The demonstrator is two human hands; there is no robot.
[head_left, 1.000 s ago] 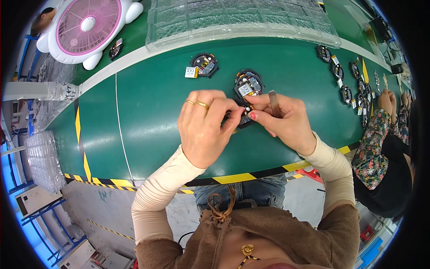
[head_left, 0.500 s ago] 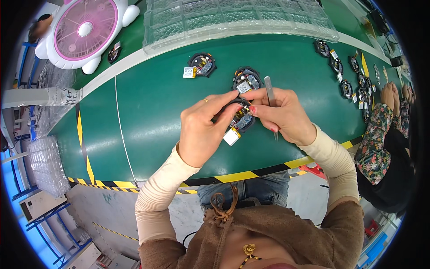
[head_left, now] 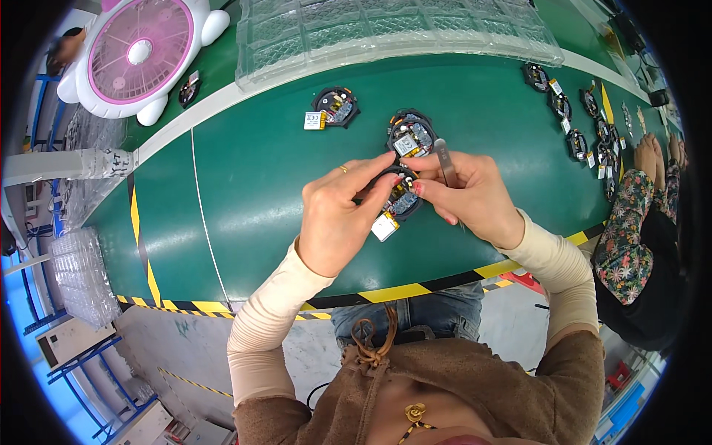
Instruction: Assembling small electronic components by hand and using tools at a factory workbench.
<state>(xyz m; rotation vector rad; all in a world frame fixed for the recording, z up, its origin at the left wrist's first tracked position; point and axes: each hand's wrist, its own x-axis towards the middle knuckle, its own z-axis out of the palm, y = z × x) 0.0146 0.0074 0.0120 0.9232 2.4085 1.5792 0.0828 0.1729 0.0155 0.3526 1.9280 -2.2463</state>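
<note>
My left hand (head_left: pixel 326 215) is closed on the left rim of a round black watch housing (head_left: pixel 404 204) with a circuit board inside. A flat silver-white battery (head_left: pixel 384 227) hangs out on its near side. My right hand (head_left: pixel 482 194) pinches at the housing's upper right edge with thumb and forefinger. Metal tweezers (head_left: pixel 445 162) are held in that same hand, lying across the fingers; their tips are mostly hidden. Just beyond my fingers lies a second housing (head_left: pixel 421 133), its battery (head_left: pixel 406 144) resting over it. Another housing (head_left: pixel 339 106) with its battery sits farther left.
Clear plastic trays (head_left: pixel 400 33) stand along the back, behind a pale rail. A pink and white fan (head_left: pixel 139 52) is at the far left. Several more housings (head_left: pixel 577 144) lie to the right, near a co-worker's hands (head_left: pixel 649 157). Striped tape (head_left: pixel 393 294) marks the table's front edge.
The tweezers have tilted and shifted in my right hand, and less of their lower end shows. Both hands stay at the housing, with only small finger movements.
</note>
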